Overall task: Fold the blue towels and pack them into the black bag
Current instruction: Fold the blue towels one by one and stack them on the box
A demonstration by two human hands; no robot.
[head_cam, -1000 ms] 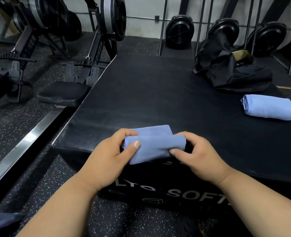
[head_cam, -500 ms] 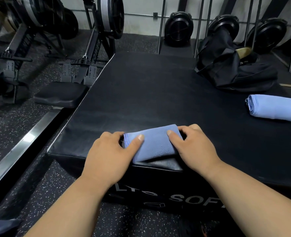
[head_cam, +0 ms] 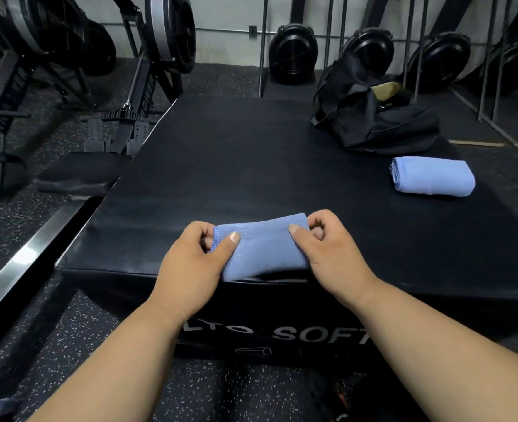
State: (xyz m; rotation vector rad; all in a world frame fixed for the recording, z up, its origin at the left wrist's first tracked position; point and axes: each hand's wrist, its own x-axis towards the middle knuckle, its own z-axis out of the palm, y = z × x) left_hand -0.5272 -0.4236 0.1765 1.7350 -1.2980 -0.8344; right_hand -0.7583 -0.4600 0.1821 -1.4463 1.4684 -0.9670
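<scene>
A small folded blue towel (head_cam: 263,251) lies at the near edge of the black padded box (head_cam: 251,166). My left hand (head_cam: 190,263) pinches its left end between thumb and curled fingers. My right hand (head_cam: 330,254) pinches its right end the same way. A second blue towel (head_cam: 432,180), folded into a thick bundle, rests on the box at the right. The black bag (head_cam: 373,117) sits slumped at the box's far right corner, its top open and a tan lining showing.
Rowing machines (head_cam: 148,71) stand to the left on the speckled rubber floor, with a black seat pad (head_cam: 78,175) beside the box. Fan housings (head_cam: 292,53) and metal rack bars line the back wall.
Both hands have gone from pressing down on the towel to pinching its two ends. The towel sits a little further onto the box.
</scene>
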